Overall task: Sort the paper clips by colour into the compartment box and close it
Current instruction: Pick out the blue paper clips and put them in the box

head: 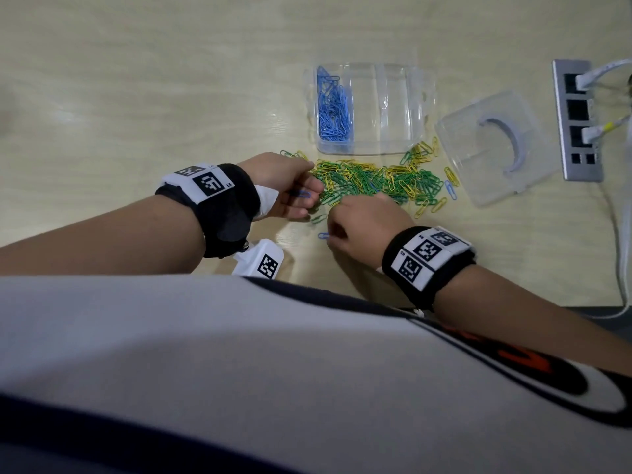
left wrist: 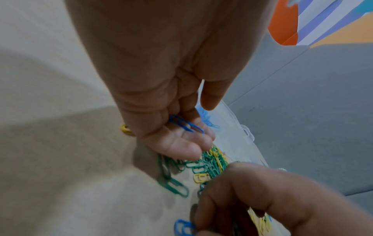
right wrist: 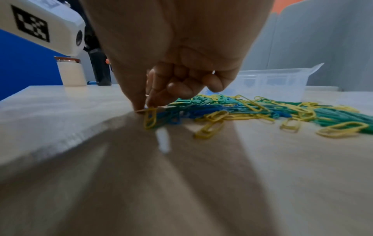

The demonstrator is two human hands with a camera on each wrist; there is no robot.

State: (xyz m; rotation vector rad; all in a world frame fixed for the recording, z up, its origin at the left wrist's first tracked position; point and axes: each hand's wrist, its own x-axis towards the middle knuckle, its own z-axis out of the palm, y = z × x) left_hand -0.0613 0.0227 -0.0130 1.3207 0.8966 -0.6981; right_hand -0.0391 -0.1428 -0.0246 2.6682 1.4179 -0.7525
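Observation:
A clear compartment box (head: pixel 393 97) stands open, with blue paper clips (head: pixel 333 107) filling its left compartment; the other compartments look bare. In front of it lies a pile of green and yellow clips (head: pixel 376 181). My left hand (head: pixel 307 193) hovers at the pile's left end, its curled fingers cupping a blue clip (left wrist: pixel 186 125). My right hand (head: pixel 333 234) is at the pile's near edge, thumb and forefinger pinching another blue clip (head: pixel 323 236) down against the table. The box's clear lid (head: pixel 492 145) lies detached to the right.
A single blue clip (head: pixel 450 189) lies at the pile's right end. A metal socket strip (head: pixel 578 121) with white cables sits at the far right. A white jar (right wrist: pixel 70 71) stands far left on the table. The table's near edge runs against my body.

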